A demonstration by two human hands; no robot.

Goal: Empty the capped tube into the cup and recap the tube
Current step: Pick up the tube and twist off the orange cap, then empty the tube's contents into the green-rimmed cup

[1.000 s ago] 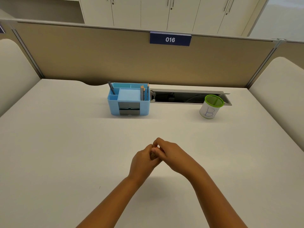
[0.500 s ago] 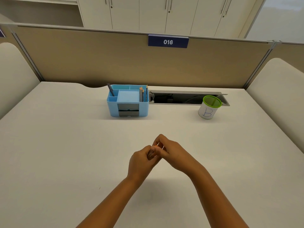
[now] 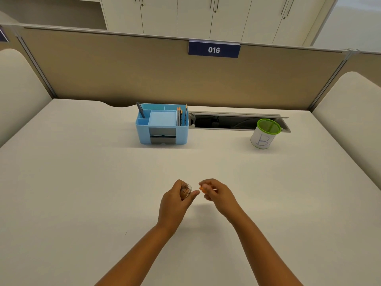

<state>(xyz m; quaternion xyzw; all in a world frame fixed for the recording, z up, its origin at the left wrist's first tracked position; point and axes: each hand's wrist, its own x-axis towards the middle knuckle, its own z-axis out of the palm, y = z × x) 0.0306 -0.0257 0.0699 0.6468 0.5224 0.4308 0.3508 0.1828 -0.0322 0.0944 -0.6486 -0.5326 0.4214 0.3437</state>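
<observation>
My left hand (image 3: 175,201) grips a small clear tube (image 3: 186,190) with its open mouth up; brownish small items show inside. My right hand (image 3: 216,193) pinches the tube's orange cap (image 3: 203,188), held a little to the right of the tube and apart from it. Both hands hover over the middle of the white desk (image 3: 82,182). The cup (image 3: 265,134), white with a green rim and a blue letter B, stands far back on the right, well away from both hands.
A light blue desk organiser (image 3: 162,124) with pencils and a pen stands at the back centre. An open cable slot (image 3: 233,121) lies in the desk between it and the cup. A beige partition (image 3: 123,69) closes the far edge.
The hands were joined together on the tube; now they have come apart. The right hand has drawn the orange cap off to the right, and the tube's open mouth shows.
</observation>
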